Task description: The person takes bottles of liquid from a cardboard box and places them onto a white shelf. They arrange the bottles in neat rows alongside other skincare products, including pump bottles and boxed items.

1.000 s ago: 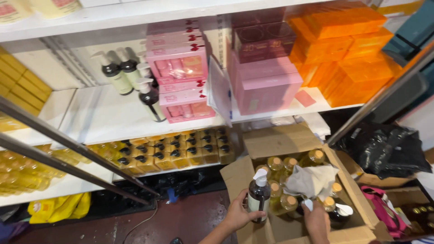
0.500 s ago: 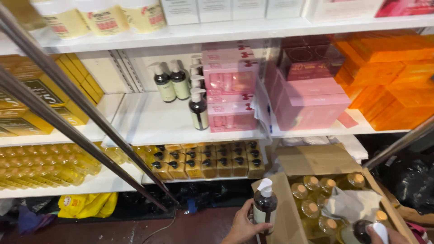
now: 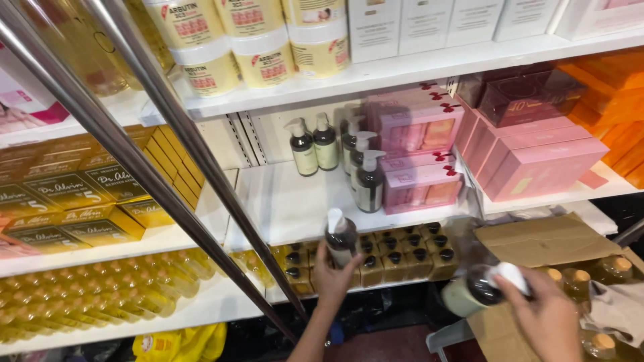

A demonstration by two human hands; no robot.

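Rising from the open cardboard box (image 3: 537, 245) toward the white middle shelf (image 3: 295, 208), the left hand (image 3: 332, 278) had closed around a dark pump bottle (image 3: 341, 238), while the right hand (image 3: 547, 315) gripped a second pump bottle (image 3: 479, 291) beside the box.

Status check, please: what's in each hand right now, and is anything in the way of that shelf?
Left hand grips an upright pump bottle, raised before the white shelf. Right hand holds a second pump bottle, tilted. Two slanted metal bars cross left of it.
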